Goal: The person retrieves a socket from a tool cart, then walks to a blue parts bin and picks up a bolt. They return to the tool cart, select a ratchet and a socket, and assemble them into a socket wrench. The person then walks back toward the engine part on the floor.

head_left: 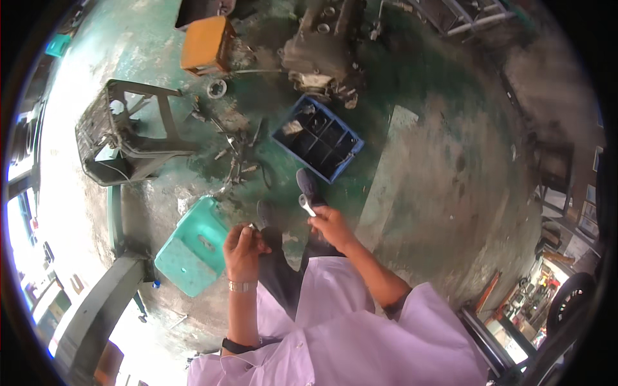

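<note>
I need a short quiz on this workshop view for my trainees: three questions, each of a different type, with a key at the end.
1. Short answer: Which hand holds the ring-ended metal tool?
2. True or false: The blue crate on the floor is divided into compartments.
3. Fill in the blank: The plastic stool nearest the left hand is ____ in colour.

Key:
1. The right hand.
2. True.
3. Teal.
</note>
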`<state>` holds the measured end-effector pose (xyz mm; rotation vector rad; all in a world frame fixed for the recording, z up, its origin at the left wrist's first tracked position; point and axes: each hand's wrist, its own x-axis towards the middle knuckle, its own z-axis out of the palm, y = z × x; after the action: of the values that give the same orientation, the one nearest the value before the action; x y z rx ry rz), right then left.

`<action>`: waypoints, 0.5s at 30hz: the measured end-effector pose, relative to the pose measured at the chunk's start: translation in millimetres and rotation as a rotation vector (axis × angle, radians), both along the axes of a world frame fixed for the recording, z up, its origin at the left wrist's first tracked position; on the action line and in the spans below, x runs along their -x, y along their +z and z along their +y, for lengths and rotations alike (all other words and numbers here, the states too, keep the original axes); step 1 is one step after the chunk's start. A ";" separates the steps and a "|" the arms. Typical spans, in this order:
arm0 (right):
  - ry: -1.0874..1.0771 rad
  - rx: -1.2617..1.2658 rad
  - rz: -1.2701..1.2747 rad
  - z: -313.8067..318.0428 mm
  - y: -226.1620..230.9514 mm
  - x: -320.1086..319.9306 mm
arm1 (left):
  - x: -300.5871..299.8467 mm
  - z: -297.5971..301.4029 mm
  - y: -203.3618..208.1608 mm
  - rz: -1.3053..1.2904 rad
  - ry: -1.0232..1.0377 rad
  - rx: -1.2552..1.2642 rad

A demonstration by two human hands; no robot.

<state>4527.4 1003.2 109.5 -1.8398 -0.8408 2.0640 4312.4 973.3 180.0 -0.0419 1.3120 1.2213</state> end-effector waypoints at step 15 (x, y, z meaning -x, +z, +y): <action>0.421 -0.018 -0.674 40.8 -320.3 -180.8 | -63.9 -18.9 -146.1 -0.085 -0.008 0.431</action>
<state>4708.2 1044.0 -210.8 -2.5683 -1.5086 1.5967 4376.3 954.4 33.9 -0.3919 1.4773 0.9012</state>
